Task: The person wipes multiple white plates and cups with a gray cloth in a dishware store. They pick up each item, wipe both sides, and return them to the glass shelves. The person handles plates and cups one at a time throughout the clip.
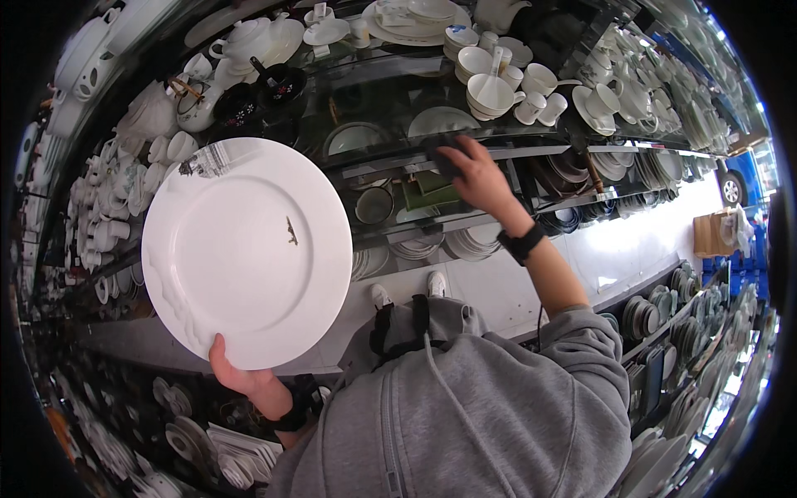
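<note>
My left hand (243,373) grips the lower rim of a large white plate (230,261), thumb on top and the other fingers behind. A grey printed picture covers part of the plate's upper left rim, and a small dark motif marks its well. Raised ripples run along the left side. Over the front edge of a dark glass shelf (373,93), my right hand (479,177) has its fingers around a dark, soft-looking item (445,155), possibly a cloth; it is blurred and partly covered by the fingers.
White bowls (489,93) with a spoon, small cups (530,107) and a teapot (246,40) crowd the glass shelf. Black pans (280,84) stand left of its middle. Stacked plates (473,241) fill the lower shelf. More crockery racks (654,311) line the aisle behind me. A cardboard box (713,235) stands far right.
</note>
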Action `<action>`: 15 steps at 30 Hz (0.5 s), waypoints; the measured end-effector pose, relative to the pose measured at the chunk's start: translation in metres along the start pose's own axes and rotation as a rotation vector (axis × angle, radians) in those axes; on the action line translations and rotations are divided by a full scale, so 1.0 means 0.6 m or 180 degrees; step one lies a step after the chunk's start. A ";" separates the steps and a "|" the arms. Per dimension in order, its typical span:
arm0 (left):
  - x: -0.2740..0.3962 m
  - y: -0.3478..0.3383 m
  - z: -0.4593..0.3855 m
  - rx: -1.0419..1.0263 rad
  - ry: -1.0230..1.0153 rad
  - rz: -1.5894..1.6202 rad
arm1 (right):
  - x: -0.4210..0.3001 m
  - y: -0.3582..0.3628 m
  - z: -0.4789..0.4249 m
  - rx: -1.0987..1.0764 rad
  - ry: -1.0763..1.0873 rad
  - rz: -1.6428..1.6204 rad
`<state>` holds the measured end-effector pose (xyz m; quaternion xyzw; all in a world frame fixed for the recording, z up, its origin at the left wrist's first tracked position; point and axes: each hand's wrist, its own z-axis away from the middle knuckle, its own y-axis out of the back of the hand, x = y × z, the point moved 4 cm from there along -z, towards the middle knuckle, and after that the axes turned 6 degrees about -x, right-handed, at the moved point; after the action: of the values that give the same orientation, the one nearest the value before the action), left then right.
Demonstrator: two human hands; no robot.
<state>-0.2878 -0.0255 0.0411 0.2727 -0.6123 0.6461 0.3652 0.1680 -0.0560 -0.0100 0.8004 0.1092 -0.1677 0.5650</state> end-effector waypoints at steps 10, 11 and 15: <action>-0.010 -0.046 -0.011 0.0199 0.0078 -0.0165 | -0.046 -0.045 -0.046 -0.0261 0.0169 -0.0081; -0.011 -0.047 -0.011 0.0303 0.0043 -0.0203 | -0.030 -0.046 -0.060 -0.0234 -0.0083 0.0029; -0.010 -0.057 -0.004 0.0639 -0.0079 -0.0426 | 0.066 -0.056 -0.137 0.0153 -0.0850 0.0431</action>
<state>-0.2564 -0.0243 0.0561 0.3561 -0.5294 0.6748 0.3708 0.2041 0.0324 -0.0294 0.7899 -0.0252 -0.2367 0.5652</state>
